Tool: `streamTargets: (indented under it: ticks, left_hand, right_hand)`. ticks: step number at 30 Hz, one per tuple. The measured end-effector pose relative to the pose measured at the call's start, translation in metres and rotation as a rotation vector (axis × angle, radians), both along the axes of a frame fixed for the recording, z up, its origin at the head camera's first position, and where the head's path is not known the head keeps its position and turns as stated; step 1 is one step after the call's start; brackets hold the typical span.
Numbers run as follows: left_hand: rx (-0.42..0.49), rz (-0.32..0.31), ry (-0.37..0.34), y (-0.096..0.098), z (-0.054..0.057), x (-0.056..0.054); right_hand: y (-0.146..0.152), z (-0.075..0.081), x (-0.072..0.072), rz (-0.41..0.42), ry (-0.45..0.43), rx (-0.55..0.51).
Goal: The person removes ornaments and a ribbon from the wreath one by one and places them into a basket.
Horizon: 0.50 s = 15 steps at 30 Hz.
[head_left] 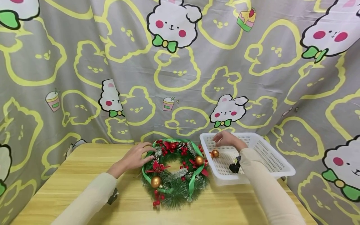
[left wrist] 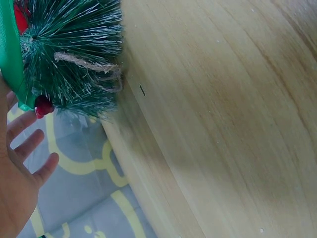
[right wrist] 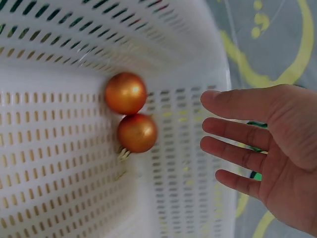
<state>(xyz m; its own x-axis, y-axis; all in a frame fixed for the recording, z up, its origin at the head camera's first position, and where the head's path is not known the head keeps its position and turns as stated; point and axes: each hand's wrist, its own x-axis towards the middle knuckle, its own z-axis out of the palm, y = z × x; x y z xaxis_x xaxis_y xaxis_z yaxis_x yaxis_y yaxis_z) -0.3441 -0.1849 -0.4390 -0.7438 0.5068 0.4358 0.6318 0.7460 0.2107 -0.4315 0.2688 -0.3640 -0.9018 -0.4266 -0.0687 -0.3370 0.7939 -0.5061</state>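
Observation:
A green Christmas wreath (head_left: 175, 200) with red berries, red poinsettias, pinecones, green ribbon and two gold baubles lies on the table. My left hand (head_left: 137, 155) rests at its upper left edge; in the left wrist view the fingers (left wrist: 29, 145) are spread beside the ribbon and a red berry. To the right stands a white plastic basket (head_left: 281, 170), its near left corner close to the wreath. Two gold-orange baubles (right wrist: 126, 93) touch each other inside it. Over the basket's far left part hovers my right hand (head_left: 226, 139), fingers extended, apart from the baubles and holding nothing.
The wooden table (head_left: 92, 165) carries the wreath and basket. Behind it hangs a grey curtain (head_left: 180, 78) with yellow outlines and cartoon rabbits. A black wrist camera (head_left: 235, 165) shows by the right sleeve, above the basket floor.

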Motion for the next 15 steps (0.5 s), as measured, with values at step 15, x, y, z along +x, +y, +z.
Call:
streamTargets:
  ticks: [15]
  left_hand:
    - [-0.006,0.012,-0.027,0.0,0.002,0.001]
  right_hand:
    - [-0.035,0.034,0.039,0.174,0.196,-0.014]
